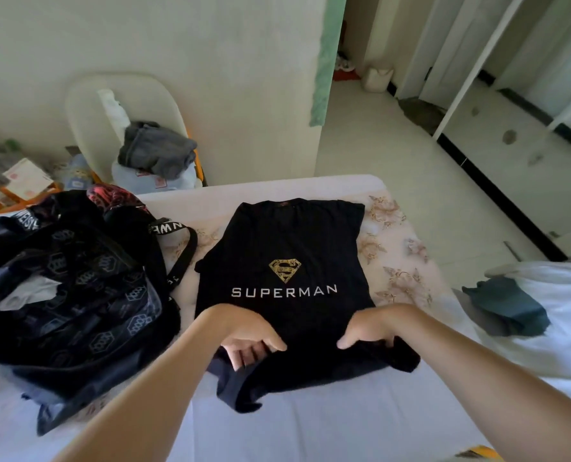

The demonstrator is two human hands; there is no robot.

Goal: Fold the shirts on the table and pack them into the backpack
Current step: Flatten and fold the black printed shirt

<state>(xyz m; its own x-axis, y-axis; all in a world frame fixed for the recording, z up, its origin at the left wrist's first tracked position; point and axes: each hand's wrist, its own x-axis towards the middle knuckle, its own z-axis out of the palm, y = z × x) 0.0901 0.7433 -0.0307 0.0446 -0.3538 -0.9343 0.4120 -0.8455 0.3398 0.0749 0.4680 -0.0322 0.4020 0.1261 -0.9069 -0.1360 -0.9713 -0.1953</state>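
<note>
A black shirt [287,241] with a gold emblem and the word SUPERMAN lies flat on the table [344,428], its sides folded in. My left hand [244,341] grips its lower hem on the left, fingers tucked under the cloth. On the right of the hem my right hand [369,331] holds the fabric, thumb on top. The hem bunches up between and below both hands. A black patterned backpack [77,288] sits open at the left, straps spread, with clothes showing inside.
A dark teal folded garment [507,308] lies on white bedding at the right. Behind the table, a white chair [87,105] carries grey clothes [157,151]. Cluttered boxes stand far left. A tiled floor and doorway lie beyond at the right.
</note>
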